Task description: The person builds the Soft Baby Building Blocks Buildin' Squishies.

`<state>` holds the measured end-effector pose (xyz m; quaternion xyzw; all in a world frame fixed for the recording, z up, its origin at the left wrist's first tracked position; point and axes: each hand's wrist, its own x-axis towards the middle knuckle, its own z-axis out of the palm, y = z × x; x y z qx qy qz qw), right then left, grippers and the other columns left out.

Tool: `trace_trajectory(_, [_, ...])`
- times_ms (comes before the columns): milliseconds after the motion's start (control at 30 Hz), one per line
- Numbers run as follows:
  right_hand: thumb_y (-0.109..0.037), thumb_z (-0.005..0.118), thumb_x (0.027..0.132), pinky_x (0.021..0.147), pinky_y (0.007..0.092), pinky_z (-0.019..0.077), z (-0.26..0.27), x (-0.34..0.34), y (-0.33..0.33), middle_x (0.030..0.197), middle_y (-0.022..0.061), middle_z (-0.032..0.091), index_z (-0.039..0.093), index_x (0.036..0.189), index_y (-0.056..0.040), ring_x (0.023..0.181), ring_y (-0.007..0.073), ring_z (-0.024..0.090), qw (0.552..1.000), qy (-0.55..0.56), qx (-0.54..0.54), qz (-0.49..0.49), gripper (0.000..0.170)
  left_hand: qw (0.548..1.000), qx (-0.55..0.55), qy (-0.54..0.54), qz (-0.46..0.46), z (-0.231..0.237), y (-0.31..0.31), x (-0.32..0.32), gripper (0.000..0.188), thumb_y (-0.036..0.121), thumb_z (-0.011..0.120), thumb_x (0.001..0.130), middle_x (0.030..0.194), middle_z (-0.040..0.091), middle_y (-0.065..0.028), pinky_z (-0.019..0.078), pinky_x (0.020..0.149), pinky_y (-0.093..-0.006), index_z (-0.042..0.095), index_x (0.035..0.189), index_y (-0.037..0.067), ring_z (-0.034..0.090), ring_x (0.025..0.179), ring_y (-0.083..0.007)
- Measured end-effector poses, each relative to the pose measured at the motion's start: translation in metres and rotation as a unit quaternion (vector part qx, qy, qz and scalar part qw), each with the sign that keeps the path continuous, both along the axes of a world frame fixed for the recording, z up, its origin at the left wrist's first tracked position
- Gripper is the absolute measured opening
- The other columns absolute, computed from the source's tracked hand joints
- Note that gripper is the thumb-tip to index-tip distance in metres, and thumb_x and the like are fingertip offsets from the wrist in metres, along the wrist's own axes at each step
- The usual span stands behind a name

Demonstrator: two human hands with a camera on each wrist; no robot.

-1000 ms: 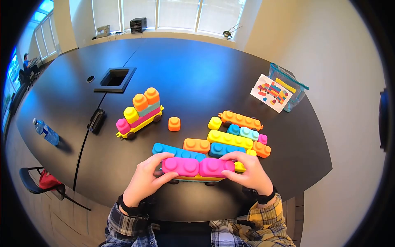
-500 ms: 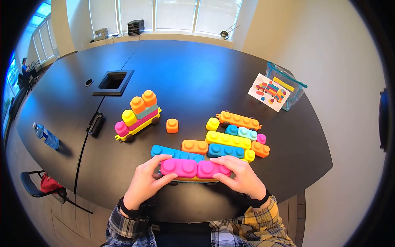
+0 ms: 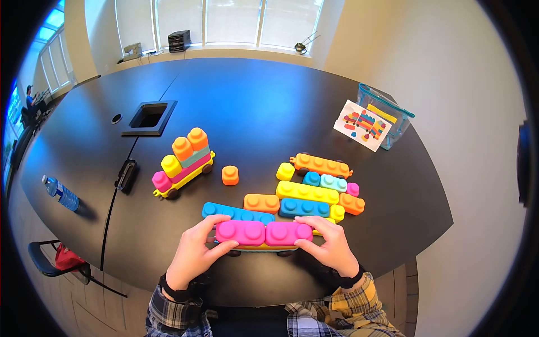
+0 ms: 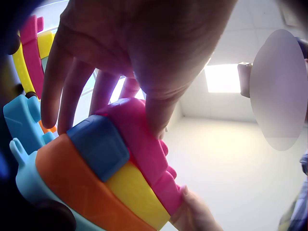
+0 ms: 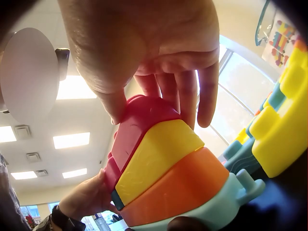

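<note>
A stacked toy train car stands before me on the table, two pink blocks (image 3: 240,232) end to end on top. My left hand (image 3: 193,250) grips the left pink block between thumb and fingers. My right hand (image 3: 335,250) pinches the right-hand pink block (image 3: 288,233) the same way. Below the pink layer, the left wrist view shows a blue block (image 4: 99,147) beside a yellow block (image 4: 137,195). Both sit on a long orange block (image 4: 79,183) over a light blue wheeled base (image 4: 31,178). A long blue block (image 3: 233,211) lies just behind the car.
A yellow wheeled car (image 3: 184,178) with stacked blocks stands left, near a single orange block (image 3: 230,175). More loose blocks and an orange wheeled base (image 3: 320,165) lie right. Farther off are a picture card (image 3: 362,124) and clear bag (image 3: 398,128). A water bottle (image 3: 60,194) stands far left.
The view has shifted slightly. My right hand has drawn in a little toward the left, uncovering more of the small yellow block behind it. Both hands keep their hold on the pink blocks.
</note>
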<state>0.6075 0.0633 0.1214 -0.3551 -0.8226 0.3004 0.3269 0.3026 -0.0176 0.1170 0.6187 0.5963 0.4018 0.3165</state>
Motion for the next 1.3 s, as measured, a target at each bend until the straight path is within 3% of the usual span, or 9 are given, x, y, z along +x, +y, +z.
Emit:
trace_trajectory(333, [-0.017,0.083,0.088,0.1,0.0382,0.0551,-0.002,-0.002,-0.003,0.122,0.0143,0.074,0.069,0.128,-0.0031,0.113,0.0304,0.073,0.999,0.014,-0.034,-0.006,0.044,1.0,0.005,-0.007,0.0,-0.002,-0.001,0.003,0.049,0.014,0.084,0.088,0.117,0.073,-0.0122,0.0637,0.085,-0.0341,0.063,0.132,0.004,0.072,0.112,-0.0228])
trace_trajectory(533, [-0.021,0.08,0.093,0.101,0.0389,0.0542,0.01,0.009,0.008,0.124,0.015,0.072,0.066,0.132,-0.0015,0.115,0.0312,0.071,0.998,-0.009,-0.061,0.034,0.046,1.0,0.005,-0.009,0.003,-0.002,-0.001,0.001,0.05,0.014,0.084,0.088,0.116,0.073,-0.0122,0.0634,0.086,-0.0344,0.063,0.132,0.004,0.072,0.112,-0.023])
trace_trajectory(600, [-0.023,0.078,0.096,0.102,0.0385,0.0533,0.009,0.024,0.023,0.123,0.0144,0.073,0.065,0.132,-0.0013,0.114,0.0304,0.071,0.998,0.029,-0.047,0.023,0.044,1.0,0.014,-0.009,0.0,-0.003,-0.001,0.002,0.049,0.014,0.084,0.088,0.117,0.073,-0.0125,0.0631,0.087,-0.0348,0.063,0.132,0.004,0.072,0.113,-0.0235])
trace_trajectory(667, [-0.021,0.078,0.094,0.097,0.0379,0.0541,0.02,0.034,0.039,0.118,0.0151,0.074,0.07,0.122,-0.0014,0.111,0.0306,0.071,0.994,-0.066,0.032,-0.083,0.035,1.0,0.016,-0.005,0.004,-0.002,-0.002,0.002,0.049,0.014,0.084,0.088,0.117,0.073,-0.0126,0.0631,0.087,-0.035,0.063,0.132,0.004,0.072,0.113,-0.0236])
trace_trajectory(733, [-0.021,0.08,0.091,0.092,0.0398,0.0553,0.017,0.047,0.058,0.111,0.0141,0.073,0.073,0.112,-0.0028,0.106,0.0317,0.07,0.983,-0.126,0.063,-0.12,0.029,1.0,0.019,-0.001,0.005,-0.001,-0.002,0.003,0.049,0.014,0.084,0.088,0.118,0.072,-0.0128,0.063,0.087,-0.0352,0.063,0.132,0.004,0.072,0.113,-0.0238])
trace_trajectory(833, [-0.022,0.082,0.087,0.088,0.0421,0.0551,-0.006,0.062,0.082,0.103,0.0127,0.071,0.073,0.106,-0.0042,0.098,0.0327,0.068,0.965,-0.211,0.128,-0.092,0.027,1.0,0.017,-0.009,0.008,-0.002,-0.002,0.004,0.049,0.014,0.083,0.089,0.118,0.072,-0.0129,0.0631,0.087,-0.0356,0.063,0.132,0.004,0.072,0.113,-0.024])
trace_trajectory(933, [-0.024,0.084,0.085,0.086,0.0438,0.0543,-0.018,0.061,0.086,0.099,0.0122,0.069,0.074,0.103,-0.0046,0.097,0.0331,0.067,0.952,-0.272,0.121,-0.075,0.028,1.0,0.017,-0.011,0.01,-0.004,-0.002,0.003,0.049,0.014,0.083,0.089,0.118,0.072,-0.0128,0.0632,0.087,-0.0358,0.063,0.133,0.004,0.072,0.113,-0.0239])
trace_trajectory(1233, [-0.024,0.085,0.083,0.088,0.0445,0.0533,-0.028,0.059,0.087,0.102,0.013,0.068,0.074,0.101,-0.0041,0.102,0.0342,0.066,0.955,-0.266,0.111,-0.072,0.029,1.0,0.014,-0.017,0.005,-0.004,-0.001,0.003,0.048,0.013,0.082,0.089,0.117,0.072,-0.0134,0.0635,0.087,-0.0364,0.062,0.132,0.003,0.072,0.113,-0.0242])
trace_trajectory(1300, [-0.023,0.085,0.083,0.089,0.0446,0.0533,-0.028,0.059,0.086,0.102,0.0131,0.068,0.074,0.101,-0.0042,0.102,0.0342,0.066,0.956,-0.262,0.109,-0.072,0.028,0.999,0.037,-0.024,0.014,-0.007,-0.001,0.004,0.049,0.024,0.084,0.091,0.113,0.075,-0.0152,0.0632,0.085,-0.0391,0.064,0.131,0.006,0.075,0.104,-0.0276])
